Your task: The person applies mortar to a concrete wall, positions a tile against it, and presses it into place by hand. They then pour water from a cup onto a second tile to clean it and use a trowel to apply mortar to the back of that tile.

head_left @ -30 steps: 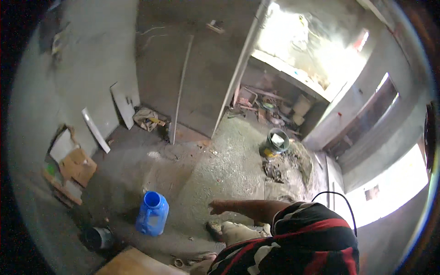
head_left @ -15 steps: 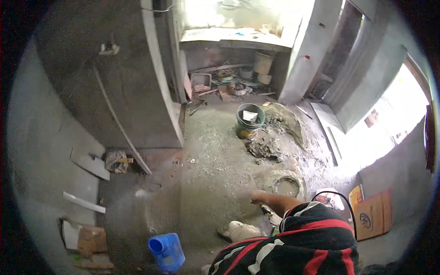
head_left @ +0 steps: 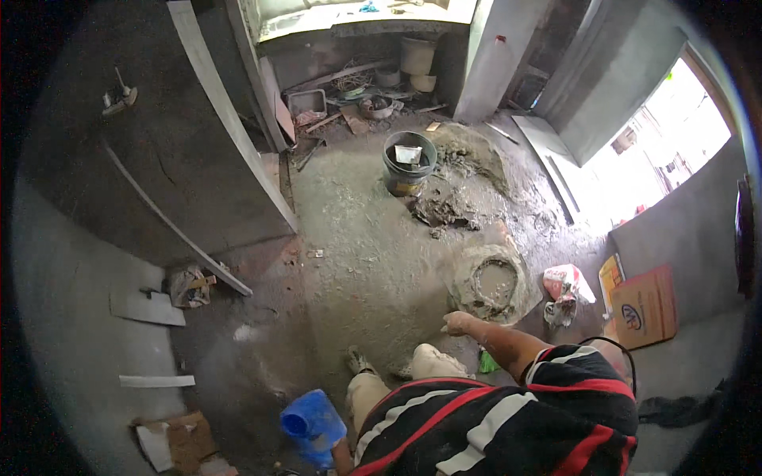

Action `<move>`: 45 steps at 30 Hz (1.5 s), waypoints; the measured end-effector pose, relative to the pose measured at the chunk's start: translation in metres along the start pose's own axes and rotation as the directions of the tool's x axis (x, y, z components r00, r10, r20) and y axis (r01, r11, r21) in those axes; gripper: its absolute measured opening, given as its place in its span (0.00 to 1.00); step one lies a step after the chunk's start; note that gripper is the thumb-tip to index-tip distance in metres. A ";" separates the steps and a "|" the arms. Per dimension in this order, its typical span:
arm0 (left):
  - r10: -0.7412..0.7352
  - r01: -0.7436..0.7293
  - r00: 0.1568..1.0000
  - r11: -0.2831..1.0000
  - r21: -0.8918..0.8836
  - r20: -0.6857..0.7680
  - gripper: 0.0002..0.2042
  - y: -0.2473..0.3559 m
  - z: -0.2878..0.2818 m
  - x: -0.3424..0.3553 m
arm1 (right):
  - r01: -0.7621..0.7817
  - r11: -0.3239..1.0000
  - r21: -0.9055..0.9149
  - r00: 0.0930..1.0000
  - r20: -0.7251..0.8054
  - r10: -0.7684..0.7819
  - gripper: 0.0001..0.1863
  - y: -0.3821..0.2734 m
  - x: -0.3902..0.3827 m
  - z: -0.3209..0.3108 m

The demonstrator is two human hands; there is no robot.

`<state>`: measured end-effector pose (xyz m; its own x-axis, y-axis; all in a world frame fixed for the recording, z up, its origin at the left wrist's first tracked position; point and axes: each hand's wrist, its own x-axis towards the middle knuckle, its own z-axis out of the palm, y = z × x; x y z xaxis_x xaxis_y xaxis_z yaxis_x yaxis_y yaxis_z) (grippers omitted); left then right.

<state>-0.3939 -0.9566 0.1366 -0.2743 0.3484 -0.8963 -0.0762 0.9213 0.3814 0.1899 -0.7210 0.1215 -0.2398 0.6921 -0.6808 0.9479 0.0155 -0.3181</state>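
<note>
left hand (head_left: 342, 458) was right at the blue jug (head_left: 319, 424), down by the near edge of the floor (head_left: 357, 293) — couldn't tell if it had a grip. right hand (head_left: 458, 323) hung near the ring of wet mortar (head_left: 520, 297), hold too small to make out. seemed like the reaching-for-the-jug step — lifting would've called for a firm hold.

One dark bucket (head_left: 401, 176), with one blue jug (head_left: 317, 424) to its lower left, one ring-shaped mound (head_left: 464, 287) and one red-and-white bag (head_left: 565, 281) lower right.
</note>
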 end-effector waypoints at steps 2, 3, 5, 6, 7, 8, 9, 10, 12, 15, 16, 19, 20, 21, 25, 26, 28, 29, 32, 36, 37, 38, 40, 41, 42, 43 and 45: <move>0.000 0.000 1.000 1.000 0.013 -0.014 0.21 0.015 -0.032 0.013 | -0.117 0.992 0.052 0.993 0.013 0.116 0.28 -0.043 -0.014 -0.012; 0.008 -0.008 1.000 1.000 0.005 -0.017 0.21 0.026 -0.046 0.024 | -0.170 0.983 0.063 0.985 0.039 0.168 0.27 -0.059 -0.024 -0.017; 0.022 -0.022 1.000 1.000 -0.016 -0.018 0.21 0.052 -0.076 0.044 | -0.186 0.978 0.097 0.982 0.059 0.181 0.26 -0.086 -0.037 -0.029; 0.044 -0.045 0.999 0.998 -0.035 -0.021 0.22 0.069 -0.089 0.057 | -0.197 0.975 0.106 0.980 0.053 0.193 0.26 -0.096 -0.033 -0.036; 0.066 -0.066 0.998 0.997 -0.048 -0.012 0.22 0.088 -0.097 0.071 | -0.204 0.976 0.075 0.979 0.046 0.200 0.26 -0.098 -0.033 -0.036; 0.095 -0.095 0.995 0.993 -0.073 -0.012 0.22 0.108 -0.111 0.085 | -0.203 0.978 0.049 0.979 0.041 0.201 0.26 -0.103 -0.029 -0.035; 0.125 -0.126 0.992 0.988 -0.087 -0.017 0.22 0.127 -0.126 0.097 | -0.177 0.981 0.080 0.983 0.062 0.172 0.26 -0.110 -0.018 -0.039; 0.145 -0.143 0.989 0.985 -0.094 0.008 0.22 0.146 -0.125 0.109 | -0.192 0.977 0.088 0.981 0.029 0.191 0.26 -0.104 -0.012 -0.039; 0.157 -0.157 0.987 0.987 -0.036 0.010 0.24 0.185 -0.127 0.117 | -0.219 0.957 0.192 0.971 -0.054 0.233 0.25 -0.113 -0.008 -0.032; 0.141 -0.141 0.989 0.990 0.014 -0.032 0.27 0.217 -0.131 0.117 | -0.265 0.915 0.306 0.963 0.027 0.270 0.29 -0.149 -0.003 -0.052; 0.119 -0.119 0.991 0.993 0.003 -0.058 0.27 0.226 -0.130 0.117 | -0.286 0.900 0.330 0.956 0.037 0.290 0.29 -0.155 -0.004 -0.056; 0.010 -0.011 0.999 1.000 0.025 0.040 0.25 0.241 -0.122 0.122 | -0.243 0.866 0.436 0.945 -0.095 0.313 0.29 -0.158 -0.007 -0.058; 0.012 -0.014 0.999 0.999 0.039 0.046 0.25 0.243 -0.121 0.124 | -0.250 0.859 0.447 0.941 -0.095 0.324 0.29 -0.154 -0.012 -0.053; 0.032 -0.061 0.988 0.980 0.188 0.154 0.22 0.245 -0.126 0.126 | -0.267 0.866 0.424 0.944 -0.068 0.324 0.28 -0.152 -0.009 -0.055; -0.025 -0.018 0.988 0.960 0.278 0.151 0.18 0.264 -0.078 0.136 | -0.309 0.914 0.264 0.945 -0.024 0.327 0.24 -0.099 -0.008 -0.017; -0.026 -0.031 0.985 0.947 0.320 0.172 0.18 0.271 -0.067 0.133 | -0.278 0.948 0.154 0.960 0.008 0.280 0.21 -0.081 -0.008 -0.005; -0.027 -0.061 0.977 0.913 0.404 0.209 0.18 0.289 -0.043 0.129 | -0.316 0.948 0.042 0.940 0.145 0.307 0.16 -0.048 -0.008 0.008; -0.019 -0.071 0.978 0.903 0.424 0.206 0.16 0.300 -0.038 0.126 | -0.252 0.967 0.036 0.957 0.155 0.244 0.15 -0.037 -0.004 0.005; -0.021 -0.037 0.992 0.894 0.446 0.124 0.12 0.339 -0.028 0.118 | -0.279 0.953 0.116 0.951 0.171 0.257 0.14 -0.031 0.033 -0.036; -0.068 0.010 0.992 0.879 0.476 0.103 0.06 0.397 0.030 0.138 | -0.314 0.944 0.096 0.949 0.049 0.311 0.20 0.040 0.092 -0.083; -0.077 0.020 0.992 0.881 0.472 0.101 0.05 0.414 0.049 0.147 | -0.360 0.858 0.366 0.900 -0.107 0.423 0.22 0.061 0.101 -0.094; -0.053 0.024 0.997 0.894 0.448 0.052 0.04 0.435 0.050 0.149 | -0.277 0.859 0.430 0.917 -0.149 0.370 0.23 0.055 0.120 -0.119; 0.111 -0.111 0.994 0.924 0.366 0.021 0.04 0.475 0.099 0.134 | -0.244 0.837 0.490 0.922 -0.150 0.356 0.25 0.070 0.127 -0.158; 0.192 -0.206 0.978 0.937 0.283 0.076 0.05 0.499 0.114 0.130 | -0.267 0.820 0.507 0.909 -0.151 0.389 0.24 0.074 0.138 -0.176; 0.279 -0.301 0.951 0.935 0.189 0.134 0.07 0.520 0.129 0.128 | -0.295 0.802 0.520 0.889 -0.157 0.429 0.24 0.081 0.143 -0.193; 0.280 -0.300 0.952 0.935 0.192 0.126 0.07 0.537 0.147 0.126 | -0.289 0.802 0.523 0.893 -0.155 0.422 0.24 0.090 0.146 -0.211; 0.294 -0.318 0.946 0.925 0.207 0.137 0.10 0.571 0.184 0.123 | -0.365 0.706 0.607 0.843 -0.106 0.527 0.23 0.109 0.151 -0.241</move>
<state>-0.2948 -0.3557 0.2022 -0.1506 0.6243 -0.7665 0.2150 0.7775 0.5910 0.3078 -0.4407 0.1426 0.3192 0.6684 -0.6718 0.6294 -0.6795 -0.3770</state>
